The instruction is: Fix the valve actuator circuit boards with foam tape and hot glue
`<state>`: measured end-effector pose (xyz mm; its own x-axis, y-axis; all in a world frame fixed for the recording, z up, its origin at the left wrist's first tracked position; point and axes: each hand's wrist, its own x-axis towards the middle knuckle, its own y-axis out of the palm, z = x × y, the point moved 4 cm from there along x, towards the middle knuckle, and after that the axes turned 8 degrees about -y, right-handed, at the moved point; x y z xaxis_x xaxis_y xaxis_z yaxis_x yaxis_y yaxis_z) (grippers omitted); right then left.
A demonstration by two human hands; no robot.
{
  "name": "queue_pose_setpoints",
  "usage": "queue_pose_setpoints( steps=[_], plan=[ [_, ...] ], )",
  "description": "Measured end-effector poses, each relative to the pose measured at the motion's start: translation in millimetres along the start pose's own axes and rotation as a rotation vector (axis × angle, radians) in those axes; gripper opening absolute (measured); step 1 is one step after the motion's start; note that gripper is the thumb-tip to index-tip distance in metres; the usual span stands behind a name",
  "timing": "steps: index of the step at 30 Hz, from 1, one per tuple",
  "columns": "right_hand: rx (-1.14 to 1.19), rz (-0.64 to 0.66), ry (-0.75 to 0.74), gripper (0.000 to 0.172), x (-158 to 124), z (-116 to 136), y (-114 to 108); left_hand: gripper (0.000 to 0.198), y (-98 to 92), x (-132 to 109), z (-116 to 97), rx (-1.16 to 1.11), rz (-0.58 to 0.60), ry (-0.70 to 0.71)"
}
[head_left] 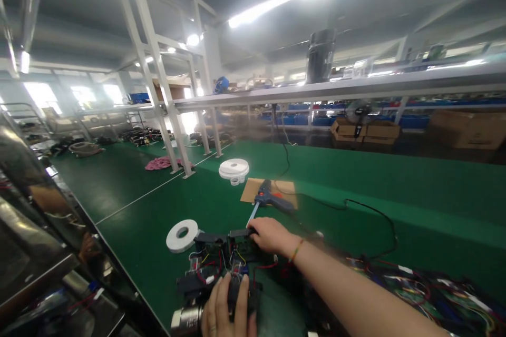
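A black device with exposed red, yellow and white wires [209,268] lies on the green table at the near edge. My left hand [227,308] rests on its near part, fingers stretched out and slightly apart, beside a silver metal cylinder [187,320]. The fingers of my right hand [271,234] are closed on a black plastic part [239,233] at the device's far end. Just past those fingertips is the pale glue stick [253,211] of a blue-grey glue gun [272,199], which lies on a piece of brown cardboard [250,189].
A white tape roll [182,236] lies left of the device; more white rolls [234,168] sit farther back. Wired circuit boards [419,289] lie at right under my forearm. A black cable [389,221] crosses the table. Metal equipment [47,253] borders the left, with white posts [158,63] behind.
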<state>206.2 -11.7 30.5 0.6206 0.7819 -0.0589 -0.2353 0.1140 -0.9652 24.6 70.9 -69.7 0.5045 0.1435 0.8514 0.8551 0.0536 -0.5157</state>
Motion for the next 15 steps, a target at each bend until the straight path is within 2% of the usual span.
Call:
queue_pose_setpoints(
  steps=[4, 7, 11, 15],
  plan=[
    [-0.057, 0.056, 0.096, 0.03, -7, -11, 5, 0.053, -2.3, 5, 15, -0.103, 0.059, 0.044],
    [-0.097, 0.19, 0.151, 0.027, -21, -21, 7, 0.057, -5.1, 1, 14, -0.172, 0.091, -0.002],
    [-0.183, 0.356, 0.158, 0.022, -38, -25, 13, 0.062, -12.2, 0, 8, -0.241, 0.119, -0.042],
    [-0.275, 0.402, 0.119, 0.023, -49, -17, 12, 0.061, -21.1, 2, 6, -0.289, 0.138, -0.022]
  ],
)
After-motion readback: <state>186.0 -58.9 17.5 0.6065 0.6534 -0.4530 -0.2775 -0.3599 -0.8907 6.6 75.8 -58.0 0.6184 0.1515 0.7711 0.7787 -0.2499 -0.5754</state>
